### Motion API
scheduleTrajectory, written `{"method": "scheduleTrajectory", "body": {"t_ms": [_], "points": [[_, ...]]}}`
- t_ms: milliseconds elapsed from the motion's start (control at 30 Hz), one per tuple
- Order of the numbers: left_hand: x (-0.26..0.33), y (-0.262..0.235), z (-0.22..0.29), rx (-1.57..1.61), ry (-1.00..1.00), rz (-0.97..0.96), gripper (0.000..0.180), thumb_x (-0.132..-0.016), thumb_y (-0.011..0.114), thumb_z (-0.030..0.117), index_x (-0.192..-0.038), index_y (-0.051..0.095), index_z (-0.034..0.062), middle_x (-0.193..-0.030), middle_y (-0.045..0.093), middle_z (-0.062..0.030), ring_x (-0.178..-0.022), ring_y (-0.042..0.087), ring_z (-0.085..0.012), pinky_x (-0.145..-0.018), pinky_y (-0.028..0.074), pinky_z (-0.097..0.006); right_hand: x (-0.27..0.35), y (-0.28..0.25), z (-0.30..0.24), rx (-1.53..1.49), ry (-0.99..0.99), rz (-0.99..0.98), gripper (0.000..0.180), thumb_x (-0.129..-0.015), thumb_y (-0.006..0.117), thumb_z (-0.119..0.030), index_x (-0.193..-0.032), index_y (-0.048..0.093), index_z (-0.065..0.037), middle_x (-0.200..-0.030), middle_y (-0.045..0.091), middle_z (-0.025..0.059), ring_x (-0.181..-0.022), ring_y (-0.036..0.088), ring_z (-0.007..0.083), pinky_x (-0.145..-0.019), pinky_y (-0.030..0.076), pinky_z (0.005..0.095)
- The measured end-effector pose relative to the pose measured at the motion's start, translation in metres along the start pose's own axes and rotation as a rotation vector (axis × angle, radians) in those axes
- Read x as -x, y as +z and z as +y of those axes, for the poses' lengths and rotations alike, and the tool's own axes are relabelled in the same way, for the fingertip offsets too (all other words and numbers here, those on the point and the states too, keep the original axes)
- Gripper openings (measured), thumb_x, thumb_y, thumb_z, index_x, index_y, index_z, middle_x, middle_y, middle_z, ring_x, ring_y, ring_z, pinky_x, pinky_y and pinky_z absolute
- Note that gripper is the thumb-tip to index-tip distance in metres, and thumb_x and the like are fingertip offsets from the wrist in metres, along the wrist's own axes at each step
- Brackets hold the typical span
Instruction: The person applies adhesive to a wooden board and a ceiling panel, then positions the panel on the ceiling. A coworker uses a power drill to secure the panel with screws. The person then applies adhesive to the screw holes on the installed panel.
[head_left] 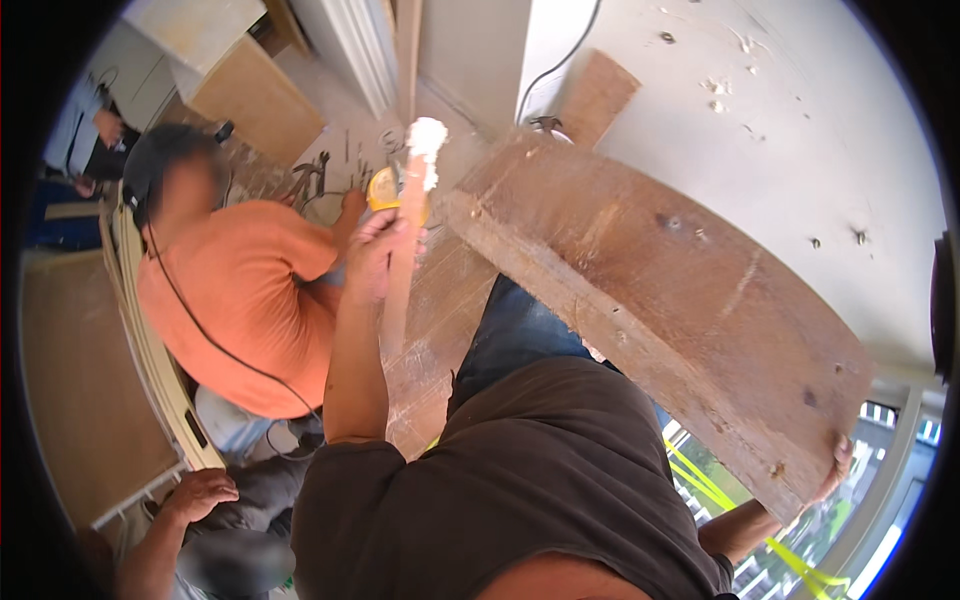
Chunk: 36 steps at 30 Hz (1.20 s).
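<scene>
My left hand (375, 252) is closed around a thin wooden strip (410, 215), held out in front of me. A lump of white paste (427, 140) covers the strip's far end. Just beyond my fingers shows a yellow object (383, 188), perhaps a tape measure; whether I touch it I cannot tell. On the right, my right hand (838, 468) grips the near end of a large, worn brown wooden board (660, 250). The board is tilted across my right side, its long edge facing me, and hides part of my legs. Most of the right hand's fingers are behind the board.
A co-worker in an orange shirt (240, 290) crouches close on my left. Another person's hand (200, 493) shows at the lower left. Hammers (310, 175) lie on the floor ahead. A marked white wall (790, 130) stands at the right, above a window (880, 490).
</scene>
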<state>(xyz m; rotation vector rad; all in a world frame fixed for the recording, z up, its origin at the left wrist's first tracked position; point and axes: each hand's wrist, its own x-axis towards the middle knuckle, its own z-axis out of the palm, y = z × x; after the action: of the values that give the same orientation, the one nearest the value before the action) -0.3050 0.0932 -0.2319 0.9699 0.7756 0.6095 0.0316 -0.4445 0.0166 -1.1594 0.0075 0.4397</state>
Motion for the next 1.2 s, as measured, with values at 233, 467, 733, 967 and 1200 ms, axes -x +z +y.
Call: {"method": "scheduleTrajectory", "body": {"t_ms": [233, 467, 733, 967, 1200], "points": [[0.015, 0.021, -0.034, -0.290, -0.055, 0.059, 0.034, -0.101, 0.070, 0.019, -0.128, 0.071, -0.0021, -0.100, 0.073, -0.0033, -0.077, 0.064, -0.0086, -0.068, 0.054, -0.025, -0.030, 0.025, 0.023, -0.029, 0.113, -0.092, 0.067, -0.082, 0.073, -0.020, -0.141, 0.053, 0.006, -0.129, 0.064, 0.0262, -0.115, 0.065, 0.0389, -0.099, 0.054, 0.0538], [-0.001, 0.040, -0.073, -0.704, -0.067, 0.135, 0.039, -0.099, 0.069, 0.028, -0.130, 0.071, 0.0042, -0.093, 0.071, -0.0065, -0.080, 0.065, -0.0173, -0.074, 0.054, -0.035, -0.046, 0.020, 0.025, -0.019, 0.175, -0.038, 0.073, -0.078, 0.076, -0.018, -0.142, 0.051, 0.007, -0.130, 0.062, 0.0267, -0.117, 0.064, 0.0406, -0.100, 0.054, 0.0550], [0.044, 0.096, -0.058, -1.408, 0.340, 0.186, 0.036, -0.095, 0.072, 0.025, -0.126, 0.073, 0.0072, -0.098, 0.072, -0.0160, -0.093, 0.071, -0.0381, -0.083, 0.055, -0.045, -0.045, 0.013, 0.033, -0.129, 0.239, 0.023, 0.074, -0.077, 0.074, -0.016, -0.143, 0.049, 0.006, -0.128, 0.062, 0.0277, -0.113, 0.065, 0.0395, -0.097, 0.056, 0.0537], [0.040, 0.120, -0.021, -1.114, 0.152, 0.043, 0.039, -0.095, 0.071, 0.034, -0.126, 0.075, 0.0112, -0.102, 0.075, -0.0175, -0.090, 0.074, -0.0329, -0.079, 0.055, -0.043, -0.053, -0.009, 0.049, -0.165, 0.237, -0.033, 0.070, -0.078, 0.068, -0.012, -0.143, 0.049, 0.006, -0.128, 0.062, 0.0277, -0.115, 0.066, 0.0402, -0.097, 0.058, 0.0545], [0.054, 0.189, -0.017, -1.361, 0.400, -0.017, 0.038, -0.095, 0.072, 0.026, -0.129, 0.074, 0.0096, -0.098, 0.069, -0.0130, -0.085, 0.070, -0.0309, -0.077, 0.055, -0.043, -0.060, -0.019, 0.077, -0.256, 0.260, -0.087, 0.068, -0.078, 0.070, -0.006, -0.142, 0.050, 0.006, -0.131, 0.061, 0.0277, -0.117, 0.065, 0.0405, -0.100, 0.056, 0.0543]]}}
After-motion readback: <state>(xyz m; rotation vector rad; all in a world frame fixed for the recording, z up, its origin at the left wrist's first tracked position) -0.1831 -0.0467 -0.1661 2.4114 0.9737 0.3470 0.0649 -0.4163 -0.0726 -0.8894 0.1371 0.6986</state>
